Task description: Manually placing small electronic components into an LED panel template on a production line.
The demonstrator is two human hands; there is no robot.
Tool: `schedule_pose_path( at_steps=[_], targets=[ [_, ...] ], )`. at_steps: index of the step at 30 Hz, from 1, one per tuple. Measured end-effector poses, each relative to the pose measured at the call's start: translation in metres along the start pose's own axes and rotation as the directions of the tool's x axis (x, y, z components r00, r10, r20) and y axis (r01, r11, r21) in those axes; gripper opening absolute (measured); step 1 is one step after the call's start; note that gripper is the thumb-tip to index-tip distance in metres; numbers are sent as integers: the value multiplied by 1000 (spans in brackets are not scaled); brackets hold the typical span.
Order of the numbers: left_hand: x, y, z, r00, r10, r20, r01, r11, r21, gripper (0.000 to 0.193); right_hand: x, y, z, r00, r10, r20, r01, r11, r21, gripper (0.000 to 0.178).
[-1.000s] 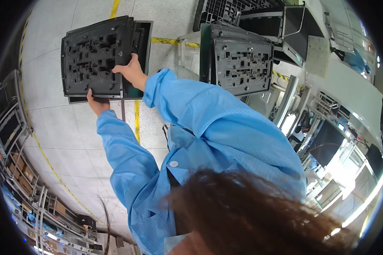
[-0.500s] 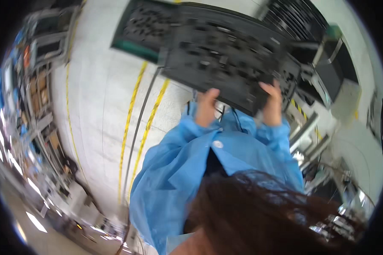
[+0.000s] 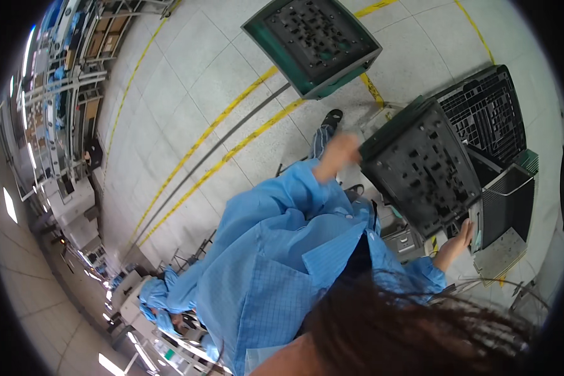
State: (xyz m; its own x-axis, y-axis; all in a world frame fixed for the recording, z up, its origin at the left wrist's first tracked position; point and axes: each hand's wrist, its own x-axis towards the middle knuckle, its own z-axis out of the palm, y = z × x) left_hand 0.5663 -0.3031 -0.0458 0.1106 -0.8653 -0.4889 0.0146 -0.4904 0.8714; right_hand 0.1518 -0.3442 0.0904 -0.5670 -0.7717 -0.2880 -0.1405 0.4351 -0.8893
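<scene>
A black tray (image 3: 391, 188) with many small raised shapes and cut-outs lies to my right, tilted in view, on top of a dark green crate (image 3: 387, 130). Beside the tray's near-left edge is my left hand (image 3: 339, 153), smeared by motion and seemingly apart from it. My right hand (image 3: 459, 241) rests along the near right corner of the tray, its fingers stretched out against the edge. Farther ahead on the floor stands a green crate (image 3: 276, 47), with a similar black tray in its top.
Black grid-like panels (image 3: 482, 103) and a dark bin with a wire handle (image 3: 511, 194) stand beyond the tray on the right. Yellow tape lines (image 3: 232, 153) cross the tiled floor. Shelving (image 3: 81, 81) runs along the left. Another person in blue (image 3: 160, 297) is at lower left.
The black tray, held before me by both hands, now lies to my right on the crate. My left hand has come away from its edge. My view has turned rightward.
</scene>
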Motion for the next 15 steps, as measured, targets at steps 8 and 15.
schedule_pose_path(
  at_steps=[8, 15],
  targets=[
    [274, -51, -234, 419, -428, -801, 571, 810, -135, 85, -93, -42, 382, 635, -80, 768, -53, 988, 147, 37],
    [304, -31, -238, 674, -503, -541, 515, 845, -143, 91, -83, 70, 632, 763, 468, 445, -170, 811, -560, 94]
  ],
)
